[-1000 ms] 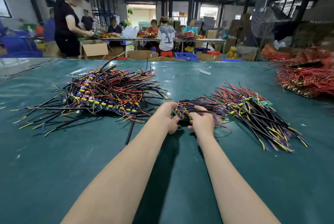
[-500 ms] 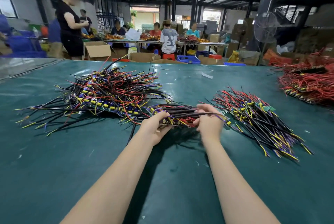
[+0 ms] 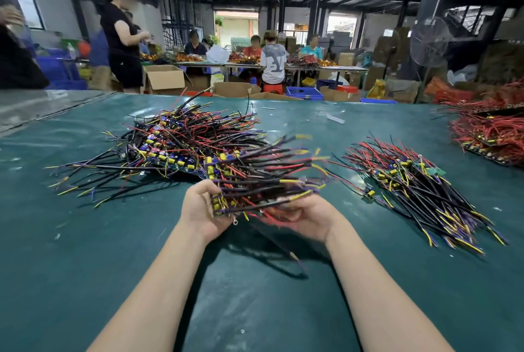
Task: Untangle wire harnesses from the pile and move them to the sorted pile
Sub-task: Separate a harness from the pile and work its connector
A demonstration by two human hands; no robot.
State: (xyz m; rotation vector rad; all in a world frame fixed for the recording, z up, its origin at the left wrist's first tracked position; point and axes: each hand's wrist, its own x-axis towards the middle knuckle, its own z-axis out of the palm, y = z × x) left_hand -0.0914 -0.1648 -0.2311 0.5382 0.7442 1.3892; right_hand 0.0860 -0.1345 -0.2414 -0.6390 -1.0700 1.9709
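A tangled pile of wire harnesses (image 3: 175, 147), black, red, yellow and purple, lies on the green table at centre left. The sorted pile (image 3: 411, 181) lies to the right, its wires roughly parallel. Between them I hold a bundle of harnesses (image 3: 263, 181) lifted off the table. My left hand (image 3: 201, 209) grips its left end where the yellow connectors sit. My right hand (image 3: 309, 217) cups the bundle from below, fingers curled round the wires. The bundle's free ends point up and right and are blurred.
A heap of red wire harnesses (image 3: 493, 133) sits at the table's right edge. The green table mat (image 3: 85, 252) stretches toward me. Small scraps (image 3: 334, 118) lie near the far edge. People work at tables beyond, among cardboard boxes (image 3: 164, 77).
Both hands drew a bundle leftward from beside the sorted pile toward the tangled pile, then raised it off the table. It now sits higher and closer to me.
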